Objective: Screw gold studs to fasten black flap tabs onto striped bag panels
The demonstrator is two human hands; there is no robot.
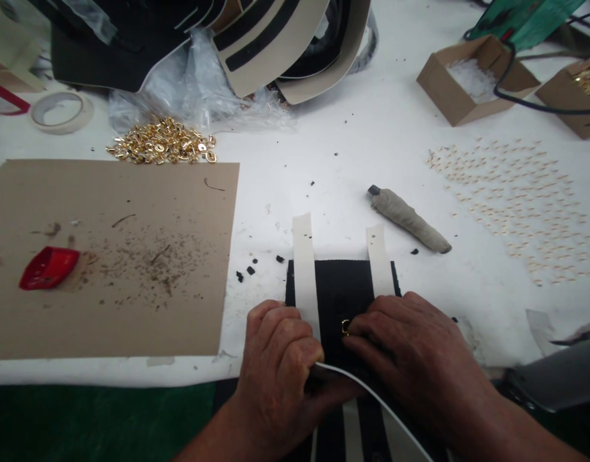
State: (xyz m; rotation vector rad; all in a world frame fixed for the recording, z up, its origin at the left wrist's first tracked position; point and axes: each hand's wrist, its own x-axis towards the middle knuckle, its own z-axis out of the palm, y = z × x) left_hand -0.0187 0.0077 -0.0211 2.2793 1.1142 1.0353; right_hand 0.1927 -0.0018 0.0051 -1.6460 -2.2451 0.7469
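Observation:
A black panel (343, 282) with two cream strips (303, 256) lies at the front edge of the white table. My left hand (285, 366) is closed on the panel's left side, where the material bends up and shows a white edge. Over the right side, my right hand (410, 353) has its thumb and index finger pinched at a small gold ring-shaped fitting (345, 327) on the black middle. The other right fingers are curled, and the panel's lower part is partly hidden by both hands.
A brown board (131, 192) with a red piece (49, 268) lies left. Gold fittings (163, 141) are heaped behind it. A wrapped tool (410, 218) lies beyond my right hand. Many small pieces (530, 199) and an open box (453, 96) are at right.

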